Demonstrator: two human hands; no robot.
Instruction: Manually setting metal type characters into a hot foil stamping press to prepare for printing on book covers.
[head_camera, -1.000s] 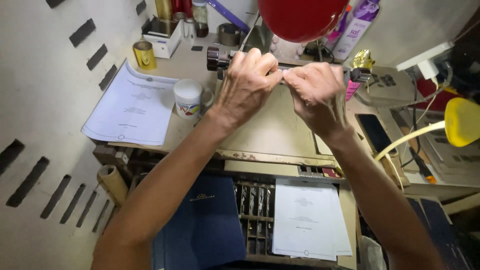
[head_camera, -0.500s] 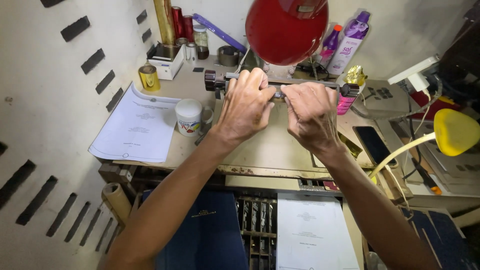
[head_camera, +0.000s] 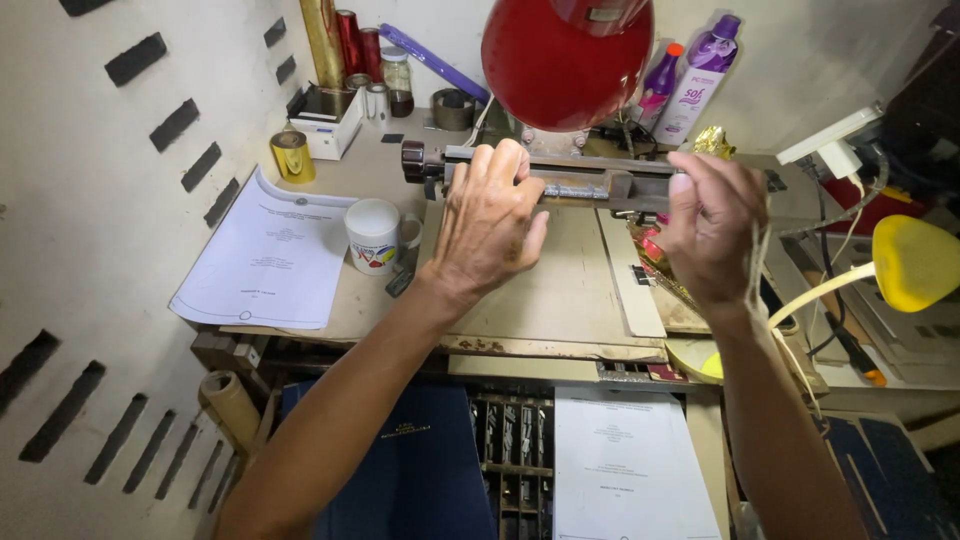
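left hand (head_camera: 490, 225) clamped over the metal bar (head_camera: 590, 180) | right hand (head_camera: 712, 225) pinching near its right end, can't tell what | bar sits across the bench (head_camera: 560, 300) under the red lamp (head_camera: 565, 60) | looks heavy, rigid steel, grab mid-body not the knob (head_camera: 413, 160)

Our left hand (head_camera: 487, 225) covers part of the metal bar (head_camera: 590, 180), and the red lamp shade (head_camera: 565, 50) is cut off at the top edge. We cannot read the sheets' print; it is too small.
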